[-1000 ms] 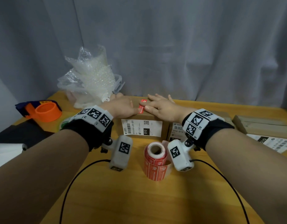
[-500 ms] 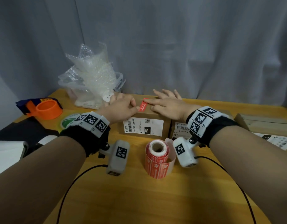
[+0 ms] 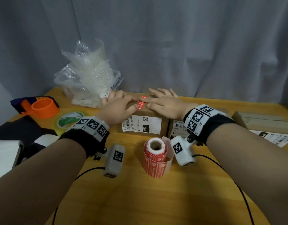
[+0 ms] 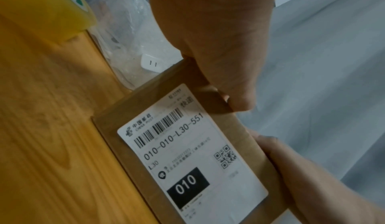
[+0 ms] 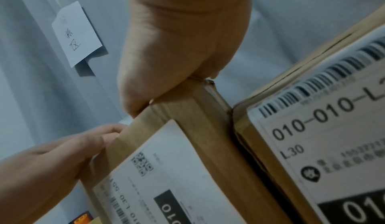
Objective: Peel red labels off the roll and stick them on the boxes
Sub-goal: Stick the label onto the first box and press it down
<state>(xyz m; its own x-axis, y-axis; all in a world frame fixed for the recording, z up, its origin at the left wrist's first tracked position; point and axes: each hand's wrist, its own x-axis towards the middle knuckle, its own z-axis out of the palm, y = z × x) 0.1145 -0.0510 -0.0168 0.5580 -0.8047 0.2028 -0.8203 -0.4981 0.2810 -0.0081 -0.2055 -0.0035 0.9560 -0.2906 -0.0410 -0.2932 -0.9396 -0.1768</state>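
Observation:
A brown cardboard box (image 3: 164,125) with a white shipping label on its front stands at the table's middle back. A red label (image 3: 142,103) lies flat on its top. My left hand (image 3: 122,104) rests on the box top left of the red label, fingertips at its edge. My right hand (image 3: 162,101) lies on the top from the right, straight fingers pressing on the label. The roll of red labels (image 3: 155,157) stands upright on the table in front of the box. In the wrist views both palms sit over the box (image 4: 210,145) (image 5: 198,153); the fingertips are hidden.
A second labelled box (image 3: 177,127) abuts the first on its right, and another flat box (image 3: 261,121) lies far right. A plastic tub of bubble wrap (image 3: 89,82), an orange tape dispenser (image 3: 41,108) and a green tape roll (image 3: 69,119) stand at the left.
The red label stood partly raised between my fingers a second ago; now it lies flat on the box top, and both hands have spread over it.

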